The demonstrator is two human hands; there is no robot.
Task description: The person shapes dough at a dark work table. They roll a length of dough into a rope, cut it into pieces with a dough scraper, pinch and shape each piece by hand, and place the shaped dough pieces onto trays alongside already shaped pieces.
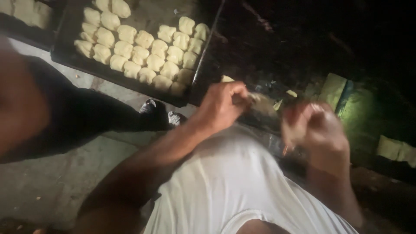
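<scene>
My left hand (223,106) is held out in front of my white shirt (229,182), its fingers pinched on a thin, greyish, blurred thing (260,103) that stretches toward my right hand. My right hand (314,125) is curled like a fist just to the right of it. It is smeared by motion, so I cannot tell what it holds. A dark baking tray (65,52) lies beyond my left hand, with several pale dough pieces (147,54) lined up in rows on it.
Another person's leg in black trousers (82,117), ending in a dark shoe (151,108), crosses the concrete floor (52,182) at the left. A second tray of dough (26,13) shows at the top left. Green and yellow things (342,93) lie in the dark at the right.
</scene>
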